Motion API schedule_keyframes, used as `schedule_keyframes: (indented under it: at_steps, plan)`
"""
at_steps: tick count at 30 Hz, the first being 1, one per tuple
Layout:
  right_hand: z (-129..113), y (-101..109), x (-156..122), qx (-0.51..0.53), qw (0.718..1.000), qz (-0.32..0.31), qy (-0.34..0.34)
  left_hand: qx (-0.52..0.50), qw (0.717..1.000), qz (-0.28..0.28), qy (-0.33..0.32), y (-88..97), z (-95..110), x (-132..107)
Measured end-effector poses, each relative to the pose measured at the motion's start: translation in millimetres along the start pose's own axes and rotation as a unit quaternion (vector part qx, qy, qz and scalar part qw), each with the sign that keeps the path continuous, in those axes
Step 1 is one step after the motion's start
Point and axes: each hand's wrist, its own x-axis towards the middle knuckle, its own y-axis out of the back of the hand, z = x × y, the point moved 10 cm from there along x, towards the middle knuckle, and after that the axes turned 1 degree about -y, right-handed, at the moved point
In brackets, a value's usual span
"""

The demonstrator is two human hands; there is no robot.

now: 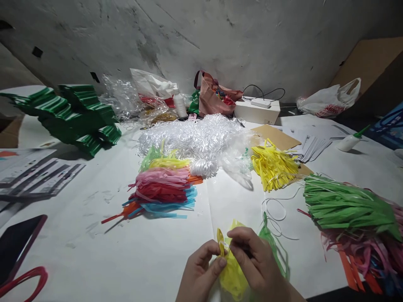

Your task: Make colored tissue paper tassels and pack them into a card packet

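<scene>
Near the front of the white table, my left hand pinches a yellow paper tassel by its twisted loop, which stands up between thumb and fingers. Its loose strips hang down below both hands. Close on the right, my right hand has its thumb and fingertips closed at a small white bit beside the loop, seemingly string; the fingers partly hide it. A green tassel lies just beyond my right hand. Thin white string curls on the table behind it.
Pink, red and blue tassel strips lie left of centre, before a heap of white string. Yellow strips and a green bundle lie to the right. A glue bottle, green stacks and a phone lie around.
</scene>
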Motion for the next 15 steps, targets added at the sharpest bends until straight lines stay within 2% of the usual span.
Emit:
schedule_keyframes:
  at_steps: [3, 8, 11, 15]
  plan:
    - [6, -6, 3, 0.001, 1.000, -0.010, -0.024, 0.024, 0.999, -0.012, -0.031, -2.8, 5, -1]
    - [17, -13, 9, -0.008, 0.995, -0.032, -0.097, 0.122, 0.988, -0.044, -0.090, -13.7, 23, -5]
    - [18, -14, 10, -0.021, 0.993, -0.040, -0.107, 0.090, 0.993, -0.029, -0.073, -6.9, 22, -2]
    - [15, -25, 10, -0.071, 0.993, -0.067, -0.071, 0.006, 0.999, 0.023, -0.023, 6.4, 15, 4]
